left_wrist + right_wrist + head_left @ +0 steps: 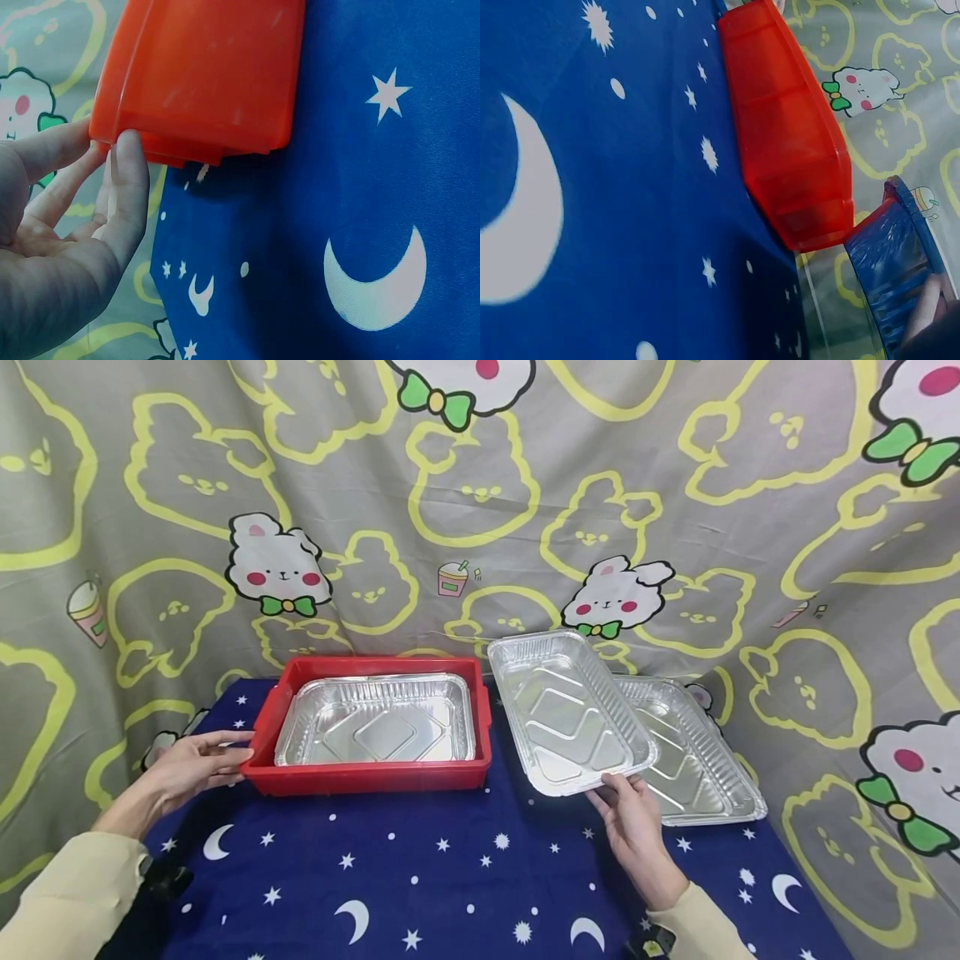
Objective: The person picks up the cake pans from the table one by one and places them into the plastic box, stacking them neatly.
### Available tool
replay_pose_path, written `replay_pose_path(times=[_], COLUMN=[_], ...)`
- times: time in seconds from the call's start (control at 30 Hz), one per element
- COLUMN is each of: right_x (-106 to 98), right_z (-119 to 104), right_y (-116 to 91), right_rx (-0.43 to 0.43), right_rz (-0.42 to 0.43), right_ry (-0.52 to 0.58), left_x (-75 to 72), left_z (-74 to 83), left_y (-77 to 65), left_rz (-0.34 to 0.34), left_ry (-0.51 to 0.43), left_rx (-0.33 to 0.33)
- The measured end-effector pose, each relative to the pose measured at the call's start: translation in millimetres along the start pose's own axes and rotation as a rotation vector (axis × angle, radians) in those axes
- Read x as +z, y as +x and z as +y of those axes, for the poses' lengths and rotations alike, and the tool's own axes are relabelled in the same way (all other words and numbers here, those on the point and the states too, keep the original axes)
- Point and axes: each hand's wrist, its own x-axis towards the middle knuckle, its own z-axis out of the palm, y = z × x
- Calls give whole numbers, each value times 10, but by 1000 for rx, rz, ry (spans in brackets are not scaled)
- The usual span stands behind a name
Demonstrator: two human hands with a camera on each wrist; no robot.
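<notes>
A red plastic bin [367, 778] stands on the left part of the table with a foil tray [382, 727] lying inside it. My left hand [183, 770] holds the bin's left end at the rim; in the left wrist view, the thumb and fingers of that hand [82, 202] meet at the bin's corner [202, 67]. With my right hand [633, 822] I pinch the near edge of a second foil tray [566, 710], raised and tilted. It partly covers a third foil tray [690, 768] on the table's right side. The right wrist view shows the held tray [892, 255] reflecting blue.
A dark blue cloth [442, 877] with white moons and stars covers the table. Behind it and along the sides hangs a grey curtain [345, 468] with yellow outlines and white rabbits, close to the table's back edge.
</notes>
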Motion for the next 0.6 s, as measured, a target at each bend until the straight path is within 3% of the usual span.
replay_pose_path(times=[0.6], right_x=[89], right_z=[-271], right_y=[114], right_rx=[-42], right_rz=[-128], right_ry=[-31], left_x=[2], left_z=[15], left_y=[-7], left_rz=[3], left_ry=[11], left_rx=[-4])
